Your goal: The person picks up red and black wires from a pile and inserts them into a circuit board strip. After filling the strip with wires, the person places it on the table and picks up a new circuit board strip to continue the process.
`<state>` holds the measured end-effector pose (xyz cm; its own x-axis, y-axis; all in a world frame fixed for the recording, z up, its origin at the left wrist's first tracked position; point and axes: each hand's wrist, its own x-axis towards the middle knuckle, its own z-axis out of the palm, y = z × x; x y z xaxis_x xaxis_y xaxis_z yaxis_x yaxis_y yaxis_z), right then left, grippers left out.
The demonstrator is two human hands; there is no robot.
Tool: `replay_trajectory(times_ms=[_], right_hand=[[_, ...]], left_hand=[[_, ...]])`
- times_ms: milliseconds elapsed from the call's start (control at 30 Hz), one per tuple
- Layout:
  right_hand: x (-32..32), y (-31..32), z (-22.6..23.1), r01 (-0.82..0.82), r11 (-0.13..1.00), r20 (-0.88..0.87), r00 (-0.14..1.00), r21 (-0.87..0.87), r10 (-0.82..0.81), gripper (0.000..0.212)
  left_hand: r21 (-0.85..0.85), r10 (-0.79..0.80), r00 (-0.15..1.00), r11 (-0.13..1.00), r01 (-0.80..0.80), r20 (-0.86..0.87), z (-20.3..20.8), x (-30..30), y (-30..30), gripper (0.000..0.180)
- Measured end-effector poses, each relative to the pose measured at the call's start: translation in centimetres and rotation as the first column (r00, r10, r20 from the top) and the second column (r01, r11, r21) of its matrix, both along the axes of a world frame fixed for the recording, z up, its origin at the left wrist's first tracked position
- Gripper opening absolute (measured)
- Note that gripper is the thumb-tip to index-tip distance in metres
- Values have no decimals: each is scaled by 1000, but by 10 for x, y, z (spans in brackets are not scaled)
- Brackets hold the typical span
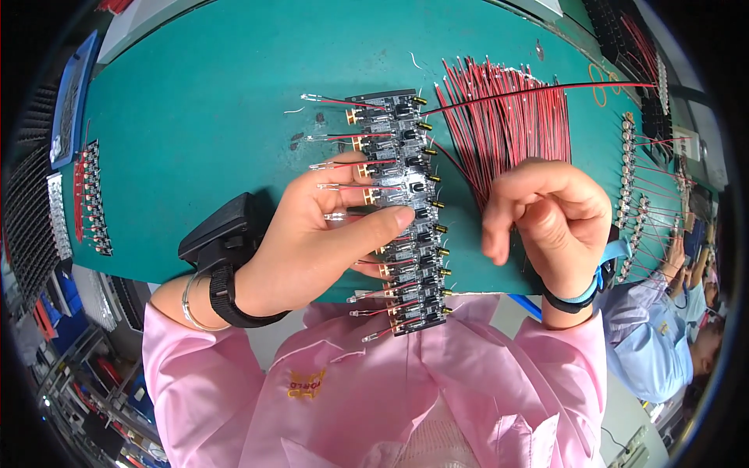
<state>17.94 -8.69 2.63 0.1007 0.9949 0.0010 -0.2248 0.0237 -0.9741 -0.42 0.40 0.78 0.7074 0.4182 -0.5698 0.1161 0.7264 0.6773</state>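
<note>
My left hand (320, 226) is closed on a long strip of joined black circuit boards (406, 168), thumb on top and fingers beneath. The strip stands lengthwise in front of me, its lower end reaching over the table edge by my chest. Short red-and-black leads with clear tips stick out along its left side; small yellow-banded cylindrical parts line the right side. My right hand (550, 222) is curled, thumb against bent fingers, just right of the strip and over the near end of a bundle of red-and-black wires (507, 117). Anything between those fingers is hidden.
Across the green table mat (211, 117), one long wire (546, 87) runs over the bundle to the right. More populated board strips (626, 171) lie at the right, another (94, 199) at far left beside a blue tray (74, 101). A co-worker (655, 343) sits at the right.
</note>
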Motion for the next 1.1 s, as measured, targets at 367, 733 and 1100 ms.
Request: replay_trajectory(times_ms=[367, 733, 1100], right_hand=[[-2, 1, -6, 47, 992, 57, 998, -115, -40, 23], [1, 6, -12, -15, 999, 591, 807, 37, -9, 12], [-9, 3, -3, 118, 975, 177, 981, -188, -84, 9]], left_hand=[[36, -25, 1000, 999, 24, 8, 0, 0, -1, 25], [70, -40, 999, 997, 40, -7, 4, -1, -1, 23], [67, -14, 1000, 998, 13, 9, 2, -1, -2, 25]])
